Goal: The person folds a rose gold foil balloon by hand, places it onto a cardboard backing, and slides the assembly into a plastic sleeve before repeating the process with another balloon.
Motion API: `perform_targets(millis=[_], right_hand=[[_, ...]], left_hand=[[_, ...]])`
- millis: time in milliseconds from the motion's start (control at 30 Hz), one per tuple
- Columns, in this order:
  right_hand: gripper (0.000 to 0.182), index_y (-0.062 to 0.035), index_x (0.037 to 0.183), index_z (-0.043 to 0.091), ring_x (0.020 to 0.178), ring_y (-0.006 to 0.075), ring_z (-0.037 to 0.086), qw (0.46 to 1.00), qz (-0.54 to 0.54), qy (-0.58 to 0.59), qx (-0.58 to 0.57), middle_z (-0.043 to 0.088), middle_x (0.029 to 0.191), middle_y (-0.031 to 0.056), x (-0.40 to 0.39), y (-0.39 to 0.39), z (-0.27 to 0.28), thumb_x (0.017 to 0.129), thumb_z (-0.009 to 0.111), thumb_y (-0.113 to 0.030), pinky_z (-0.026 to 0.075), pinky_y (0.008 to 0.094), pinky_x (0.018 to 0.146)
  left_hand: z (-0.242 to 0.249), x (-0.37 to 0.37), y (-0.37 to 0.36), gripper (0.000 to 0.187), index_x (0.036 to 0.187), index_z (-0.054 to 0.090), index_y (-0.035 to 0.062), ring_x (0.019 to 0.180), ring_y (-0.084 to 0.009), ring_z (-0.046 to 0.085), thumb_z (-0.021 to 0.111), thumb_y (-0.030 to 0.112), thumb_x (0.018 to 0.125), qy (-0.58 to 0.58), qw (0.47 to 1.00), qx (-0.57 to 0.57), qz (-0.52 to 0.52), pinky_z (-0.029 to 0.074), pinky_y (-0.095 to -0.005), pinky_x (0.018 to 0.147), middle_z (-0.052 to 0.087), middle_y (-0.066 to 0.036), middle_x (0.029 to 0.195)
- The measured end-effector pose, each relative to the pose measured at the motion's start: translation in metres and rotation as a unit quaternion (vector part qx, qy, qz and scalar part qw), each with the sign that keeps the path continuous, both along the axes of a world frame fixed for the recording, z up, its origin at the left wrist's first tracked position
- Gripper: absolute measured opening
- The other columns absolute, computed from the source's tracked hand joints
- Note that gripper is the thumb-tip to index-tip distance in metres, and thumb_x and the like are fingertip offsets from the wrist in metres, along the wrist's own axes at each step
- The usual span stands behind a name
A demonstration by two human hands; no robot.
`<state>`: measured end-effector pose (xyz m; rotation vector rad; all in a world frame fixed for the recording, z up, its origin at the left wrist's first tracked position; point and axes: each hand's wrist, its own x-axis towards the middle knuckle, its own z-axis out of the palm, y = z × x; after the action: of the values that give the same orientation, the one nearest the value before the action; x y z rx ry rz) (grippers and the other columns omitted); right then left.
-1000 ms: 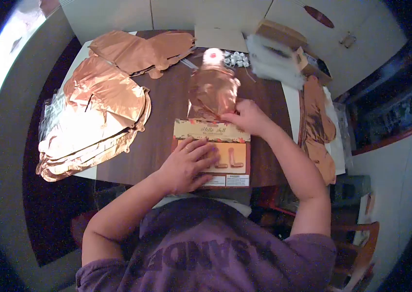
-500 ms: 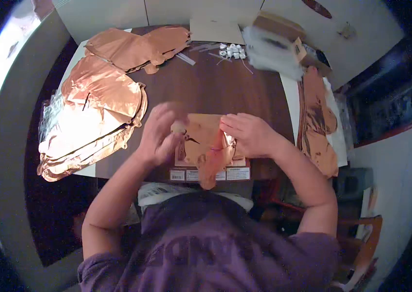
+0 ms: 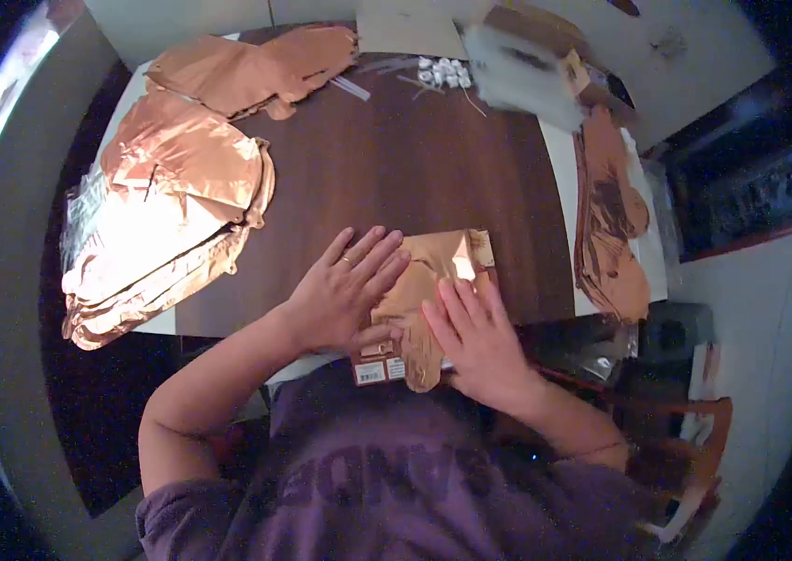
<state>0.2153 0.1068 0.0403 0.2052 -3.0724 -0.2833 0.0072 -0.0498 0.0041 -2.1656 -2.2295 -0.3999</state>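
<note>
A folded piece of copper-coloured foil, like a deflated foil balloon, lies on a flat printed box at the table's near edge. Its narrow rounded end hangs toward me over the box's barcode labels. My left hand rests flat across the foil's left side, fingers stretched out and a ring on one of them. On the right, my right hand lies with straight fingers against the foil's right side. Neither hand grips anything. Part of the foil and the box is hidden under the hands.
Stacks of flat copper foil balloons lie at the left, the far left and the right. Small white rolls and clear strips sit at the back, beside a clear plastic bag.
My left hand has come down flat onto the foil and moved right. My right hand has moved lower, its fingers now spread. The foil and box have shifted slightly right and toward me.
</note>
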Motion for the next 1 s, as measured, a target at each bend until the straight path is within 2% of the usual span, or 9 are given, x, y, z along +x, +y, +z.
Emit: perform_targets(millis=[167, 267, 367, 500, 633, 733, 867, 967, 1000], right_hand=[[0.040, -0.0075, 0.129, 0.059, 0.123, 0.0375, 0.054, 0.983, -0.004, 0.180, -0.034, 0.056, 0.133, 0.0176, 0.015, -0.003, -0.047, 0.092, 0.053, -0.020, 0.040, 0.0515, 0.107], [0.035, -0.0070, 0.121, 0.065, 0.121, 0.0355, 0.056, 0.980, -0.004, 0.182, -0.077, 0.059, 0.129, 0.0178, 0.018, -0.001, -0.044, 0.089, 0.056, -0.020, 0.044, 0.0477, 0.104], [0.031, -0.0049, 0.118, 0.066, 0.119, 0.0313, 0.057, 0.963, -0.058, 0.199, -0.175, 0.062, 0.125, 0.0174, 0.017, 0.004, -0.005, 0.091, 0.058, -0.017, 0.047, 0.0421, 0.101], [0.029, -0.0016, 0.118, 0.064, 0.106, 0.0238, 0.063, 0.690, -0.361, 0.297, -0.552, 0.064, 0.121, 0.0122, 0.009, -0.008, 0.029, 0.096, 0.060, -0.021, 0.052, 0.0365, 0.090], [0.037, -0.0033, 0.129, 0.053, 0.106, 0.0219, 0.062, 0.236, -0.381, 0.274, -0.851, 0.062, 0.115, 0.0081, -0.027, -0.021, 0.010, 0.096, 0.059, -0.018, 0.052, 0.0379, 0.088], [0.043, -0.0062, 0.133, 0.048, 0.108, 0.0247, 0.061, 0.147, -0.321, 0.266, -0.897, 0.059, 0.121, 0.0104, -0.044, -0.039, -0.021, 0.095, 0.061, -0.020, 0.054, 0.0423, 0.085], [0.042, -0.0045, 0.138, 0.039, 0.109, 0.0234, 0.061, 0.183, -0.338, 0.199, -0.901, 0.059, 0.123, 0.0114, -0.039, -0.041, -0.028, 0.099, 0.051, -0.016, 0.053, 0.0431, 0.091], [0.030, -0.0012, 0.126, 0.052, 0.089, 0.0228, 0.068, 0.227, -0.318, -0.125, -0.912, 0.066, 0.108, 0.0119, 0.000, -0.006, -0.016, 0.100, 0.050, -0.017, 0.057, 0.0388, 0.082], [0.027, -0.0019, 0.121, 0.055, 0.083, 0.0228, 0.068, 0.350, -0.334, -0.208, -0.850, 0.068, 0.104, 0.0117, 0.012, 0.004, -0.010, 0.099, 0.052, -0.018, 0.056, 0.0386, 0.077]], left_hand=[[0.006, 0.011, -0.006, 0.086, 0.146, 0.035, 0.0017, 0.141, -0.0388, 0.030, 0.048, 0.063, 0.087, -0.039, 0.999, -0.009, -0.007, 0.019, -0.0548, 0.116, 0.031, -0.022, 0.153], [0.014, 0.000, -0.007, 0.090, 0.148, 0.033, 0.0046, 0.145, -0.0359, 0.024, 0.052, 0.066, 0.085, -0.214, 0.977, -0.013, -0.001, 0.017, -0.0533, 0.117, 0.024, -0.021, 0.157], [0.009, -0.009, -0.011, 0.072, 0.144, 0.037, 0.0003, 0.143, -0.0331, 0.029, 0.056, 0.043, 0.089, -0.523, 0.829, 0.191, 0.055, 0.022, -0.0456, 0.116, 0.032, -0.021, 0.153], [0.029, 0.018, -0.009, 0.061, 0.142, 0.041, 0.0003, 0.139, -0.0339, 0.033, 0.059, 0.025, 0.088, -0.516, 0.765, 0.340, 0.183, 0.024, -0.0444, 0.115, 0.036, -0.020, 0.148], [0.047, 0.053, 0.006, 0.066, 0.143, 0.041, 0.0034, 0.140, -0.0397, 0.029, 0.060, 0.036, 0.089, -0.204, 0.942, 0.231, 0.134, 0.024, -0.0495, 0.115, 0.035, -0.021, 0.149], [0.028, 0.055, 0.022, 0.068, 0.143, 0.041, 0.0060, 0.140, -0.0437, 0.028, 0.058, 0.044, 0.090, -0.106, 0.977, 0.146, 0.110, 0.021, -0.0538, 0.115, 0.035, -0.022, 0.149], [0.001, 0.038, 0.024, 0.066, 0.142, 0.043, 0.0071, 0.139, -0.0420, 0.031, 0.056, 0.046, 0.091, -0.104, 0.990, 0.064, 0.068, 0.021, -0.0540, 0.116, 0.038, -0.021, 0.148], [0.006, 0.025, 0.017, 0.065, 0.142, 0.043, 0.0077, 0.140, -0.0409, 0.030, 0.056, 0.046, 0.090, -0.098, 0.993, 0.040, 0.044, 0.021, -0.0539, 0.116, 0.038, -0.020, 0.149], [0.004, 0.023, 0.015, 0.065, 0.142, 0.043, 0.0079, 0.140, -0.0407, 0.030, 0.056, 0.046, 0.090, -0.086, 0.995, 0.035, 0.045, 0.020, -0.0538, 0.116, 0.038, -0.019, 0.149]])
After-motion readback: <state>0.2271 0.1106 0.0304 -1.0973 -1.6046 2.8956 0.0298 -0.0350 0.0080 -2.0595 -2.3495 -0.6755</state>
